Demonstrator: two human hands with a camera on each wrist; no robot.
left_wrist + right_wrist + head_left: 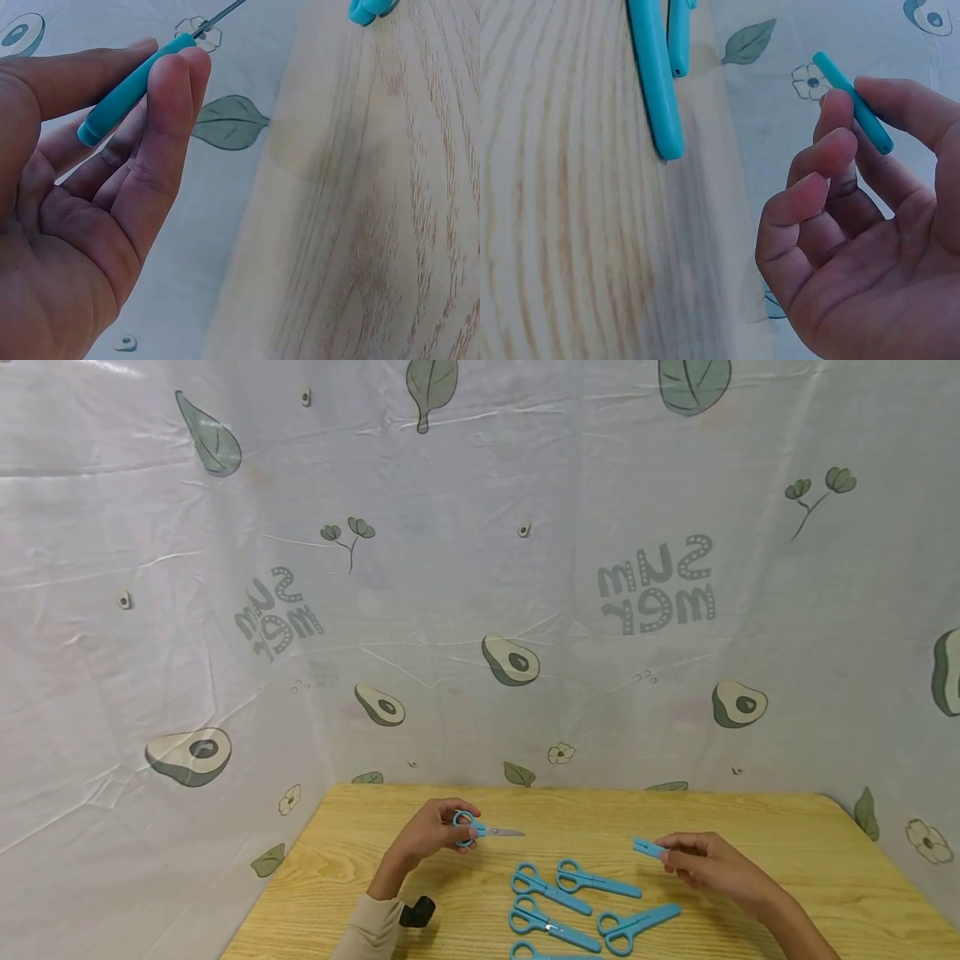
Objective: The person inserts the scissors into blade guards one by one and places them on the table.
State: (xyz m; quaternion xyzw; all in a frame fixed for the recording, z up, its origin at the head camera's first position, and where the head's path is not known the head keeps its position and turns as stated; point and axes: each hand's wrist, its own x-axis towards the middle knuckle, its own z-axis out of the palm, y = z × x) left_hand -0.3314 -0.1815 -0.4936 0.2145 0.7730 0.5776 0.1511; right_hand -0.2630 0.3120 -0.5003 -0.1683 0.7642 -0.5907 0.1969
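Note:
My left hand [437,833] pinches blue-handled scissors [480,831] by the finger loops, the bare metal blades pointing right. In the left wrist view the scissors' handle [127,94] lies between thumb and fingers. Off to the right, my right hand [708,864] pinches a blue blade cover [648,847] between thumb and forefinger, apart from the scissors. The right wrist view shows this cover [859,109] edge-on, the other fingers loosely curled. Between and below the hands, several covered blue scissors [600,883] lie on the table.
The wooden table [585,814] carries the scissors near its front middle; one pair [555,955] is cut off by the frame's lower edge. A pale curtain [450,577] printed with avocados and leaves hangs behind and to the sides. A black device [417,912] sits at the left wrist.

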